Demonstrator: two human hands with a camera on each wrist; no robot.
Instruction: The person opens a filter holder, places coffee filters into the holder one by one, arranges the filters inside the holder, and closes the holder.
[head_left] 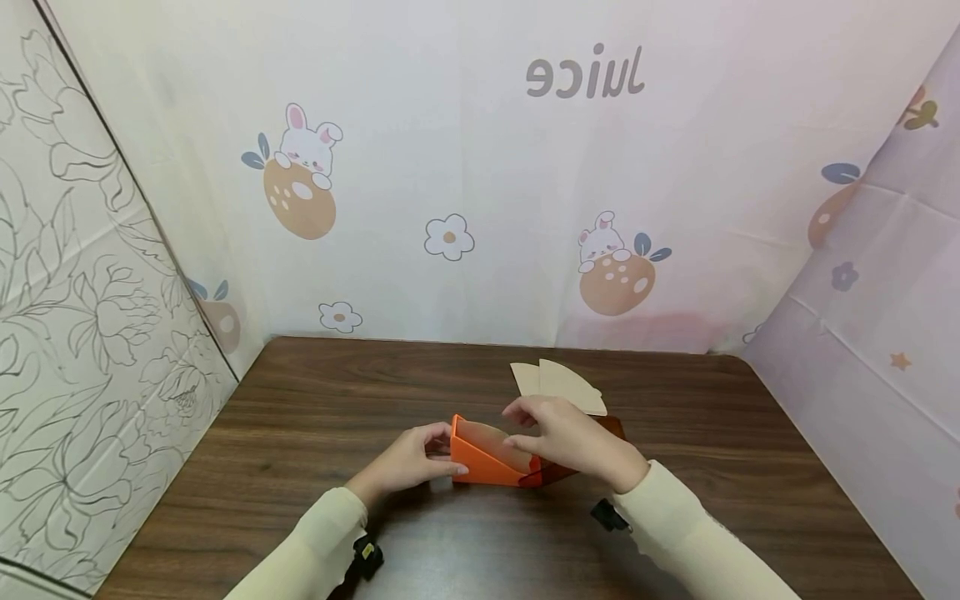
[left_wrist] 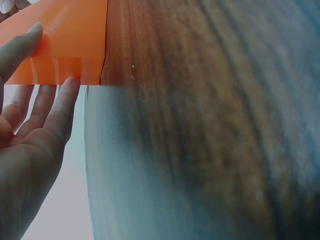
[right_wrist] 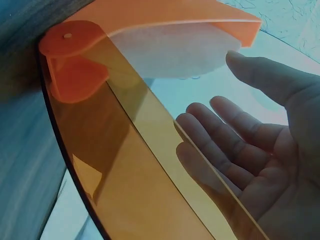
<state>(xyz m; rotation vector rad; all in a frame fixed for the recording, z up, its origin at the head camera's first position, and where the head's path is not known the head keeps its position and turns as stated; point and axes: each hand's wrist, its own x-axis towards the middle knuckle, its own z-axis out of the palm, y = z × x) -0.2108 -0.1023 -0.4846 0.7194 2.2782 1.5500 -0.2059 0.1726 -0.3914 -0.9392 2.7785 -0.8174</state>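
Observation:
An orange coffee filter holder (head_left: 483, 463) with a wedge-shaped side stands on the table, its hinged see-through brown lid (right_wrist: 135, 175) swung out to the right. Pale filter paper (head_left: 491, 437) sits inside it. My left hand (head_left: 408, 457) holds the holder's left end; in the left wrist view the thumb lies on the orange side (left_wrist: 75, 37) and the fingertips touch the adjoining face. Over the holder's right part hovers my right hand (head_left: 562, 432), fingers loosely bent and nothing between them. In the right wrist view, its thumb tip is close to the paper's edge (right_wrist: 175, 52).
Fan-shaped filter papers (head_left: 562, 387) lie overlapping on the table behind my right hand. The dark wood table (head_left: 337, 392) ends at a printed curtain (head_left: 465, 167) at the back, with more patterned cloth along both sides.

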